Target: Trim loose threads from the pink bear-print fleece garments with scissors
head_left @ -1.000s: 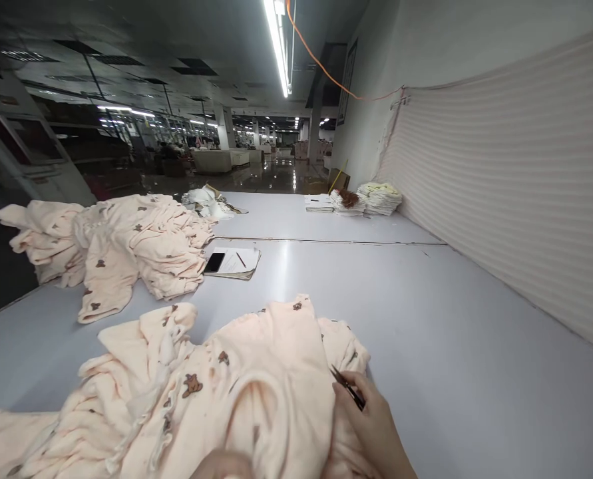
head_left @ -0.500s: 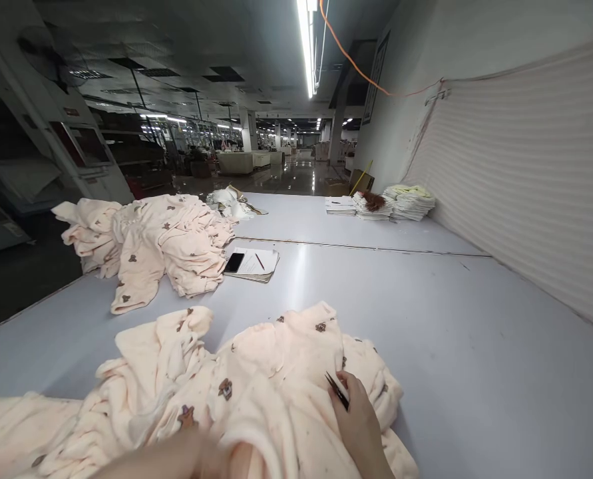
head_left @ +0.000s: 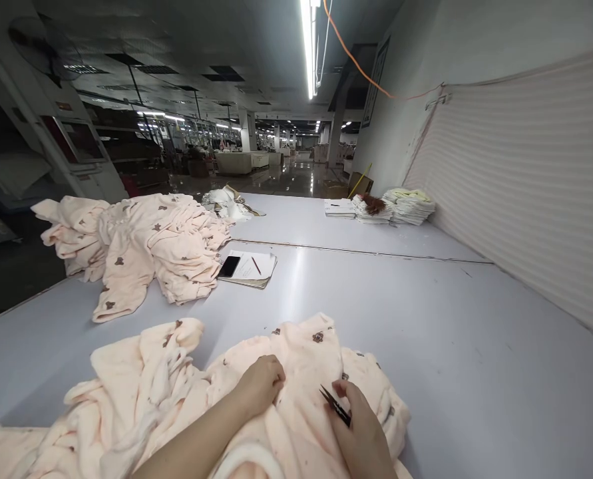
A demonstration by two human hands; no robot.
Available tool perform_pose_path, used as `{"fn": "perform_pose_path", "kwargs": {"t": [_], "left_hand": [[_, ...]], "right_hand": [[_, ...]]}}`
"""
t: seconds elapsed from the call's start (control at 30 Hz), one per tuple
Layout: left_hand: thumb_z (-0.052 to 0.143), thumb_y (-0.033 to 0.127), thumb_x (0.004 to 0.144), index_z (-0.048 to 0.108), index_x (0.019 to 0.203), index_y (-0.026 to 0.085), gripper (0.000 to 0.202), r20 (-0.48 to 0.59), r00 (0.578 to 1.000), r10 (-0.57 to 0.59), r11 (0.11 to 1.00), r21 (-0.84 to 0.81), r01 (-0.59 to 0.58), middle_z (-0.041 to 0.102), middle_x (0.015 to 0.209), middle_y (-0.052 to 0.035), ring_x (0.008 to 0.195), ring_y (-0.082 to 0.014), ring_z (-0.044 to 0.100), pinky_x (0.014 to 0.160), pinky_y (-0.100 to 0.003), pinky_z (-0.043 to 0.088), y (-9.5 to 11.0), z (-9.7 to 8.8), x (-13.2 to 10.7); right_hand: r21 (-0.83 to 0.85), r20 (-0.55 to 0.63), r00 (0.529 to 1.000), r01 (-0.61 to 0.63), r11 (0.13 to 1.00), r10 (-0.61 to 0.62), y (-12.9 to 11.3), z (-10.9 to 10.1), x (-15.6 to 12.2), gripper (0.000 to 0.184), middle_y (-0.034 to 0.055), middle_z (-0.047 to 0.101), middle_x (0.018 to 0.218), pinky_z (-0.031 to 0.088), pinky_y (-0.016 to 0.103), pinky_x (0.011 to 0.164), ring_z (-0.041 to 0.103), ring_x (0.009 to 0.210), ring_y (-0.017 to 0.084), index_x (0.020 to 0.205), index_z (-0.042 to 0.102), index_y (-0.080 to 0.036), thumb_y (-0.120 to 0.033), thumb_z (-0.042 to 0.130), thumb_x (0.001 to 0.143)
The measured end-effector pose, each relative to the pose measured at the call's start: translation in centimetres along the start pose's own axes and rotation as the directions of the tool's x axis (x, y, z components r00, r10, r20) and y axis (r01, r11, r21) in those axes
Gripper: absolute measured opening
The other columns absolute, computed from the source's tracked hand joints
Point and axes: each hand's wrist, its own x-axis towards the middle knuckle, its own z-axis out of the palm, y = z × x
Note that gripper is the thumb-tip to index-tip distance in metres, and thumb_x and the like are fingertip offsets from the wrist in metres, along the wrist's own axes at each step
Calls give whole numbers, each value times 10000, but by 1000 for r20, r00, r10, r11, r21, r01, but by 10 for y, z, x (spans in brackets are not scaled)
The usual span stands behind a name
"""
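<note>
A pale pink fleece garment [head_left: 306,372] with small brown bear prints lies rumpled on the near part of the table. My left hand [head_left: 262,386] rests on it with fingers curled down and pinched at the cloth; the fingertips are partly hidden. To its right, my right hand [head_left: 359,426] is closed around small black thread snips [head_left: 337,406]. Their pointed blades face up and left, just over the fabric. More of the same fleece [head_left: 141,372] is bunched up to the left of my hands.
A heap of similar pink garments [head_left: 146,246] sits at the table's left. Beside it are a notepad [head_left: 251,267] with a pen and a black phone [head_left: 229,267]. Stacks of white cloth [head_left: 408,206] stand at the far right, near a fabric-covered wall [head_left: 516,173].
My left hand has moved up and right from the near edge onto the garment, its fingers now curled at the cloth. My right hand keeps the snips at nearly the same spot.
</note>
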Motion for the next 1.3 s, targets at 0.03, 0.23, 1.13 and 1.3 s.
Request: {"fn": "perform_pose_path", "kwargs": {"t": [0.03, 0.23, 1.13, 1.3], "left_hand": [[596, 185, 817, 590, 688, 151, 133, -4, 1000, -5, 999, -33, 5, 626, 870, -15, 865, -167, 565, 797, -347, 445, -2, -2, 0], [509, 310, 876, 523, 688, 171, 234, -43, 978, -206, 917, -356, 178, 522, 646, 40, 624, -129, 520, 658, -304, 426, -14, -5, 6], [358, 462, 858, 451, 742, 221, 283, -148, 914, -378, 740, -641, 202, 534, 689, 15, 632, -162, 526, 652, -316, 464, -17, 1, 10], [318, 476, 894, 530, 1108, 229, 390, -235, 958, -166, 894, -446, 45, 530, 1274, -64, 1177, -194, 474, 970, -298, 374, 14, -20, 39]], "right_hand": [[-15, 6, 1000, 13, 1000, -13, -6, -3, 3, 230, 42, 650, 1056, 480, 289, 834, 614, 1011, 213, 1011, 564, -253, -315, 485, 805], [-151, 158, 986, 75, 986, -51, -43, -12, 24, 188, 10, 594, 1051, 480, 262, 680, 644, 830, 171, 1008, 568, -288, -328, 460, 858], [-105, 3, 989, -146, 984, 147, -21, 21, 116, 299, 108, 652, 1030, 453, 353, 703, 638, 887, 266, 1052, 619, -219, -345, 508, 805], [165, 42, 999, -36, 986, 30, -9, 22, 65, 255, 51, 699, 932, 495, 258, 800, 646, 914, 194, 933, 629, -208, -368, 462, 826]]}}
